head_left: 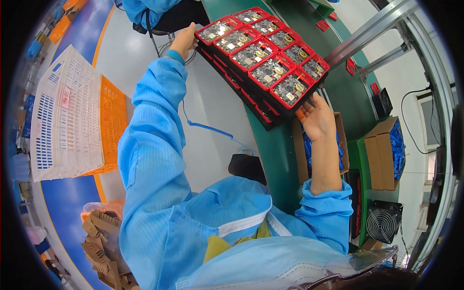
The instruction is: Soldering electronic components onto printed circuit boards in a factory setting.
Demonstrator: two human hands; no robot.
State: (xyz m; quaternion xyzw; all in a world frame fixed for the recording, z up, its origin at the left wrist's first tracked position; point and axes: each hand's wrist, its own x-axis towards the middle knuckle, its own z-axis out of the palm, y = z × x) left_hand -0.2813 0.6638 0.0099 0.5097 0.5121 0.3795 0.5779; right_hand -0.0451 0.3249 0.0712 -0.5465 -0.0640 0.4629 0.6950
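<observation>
Gripping opposite ends, apparently, hands (183, 41) (316, 118) hold tray stack (263, 67).

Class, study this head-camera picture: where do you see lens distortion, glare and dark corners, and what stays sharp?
Head view: fisheye bends the metal rail and the white crate; black vignette rings the rim; glare whitens the top-left circuit boards in the stacked red trays; both hands, left hand and right hand, look sharp.

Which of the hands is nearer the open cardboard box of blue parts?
Right. The right hand is just above the cardboard box; the left hand grips the tray stack's far end.
</observation>
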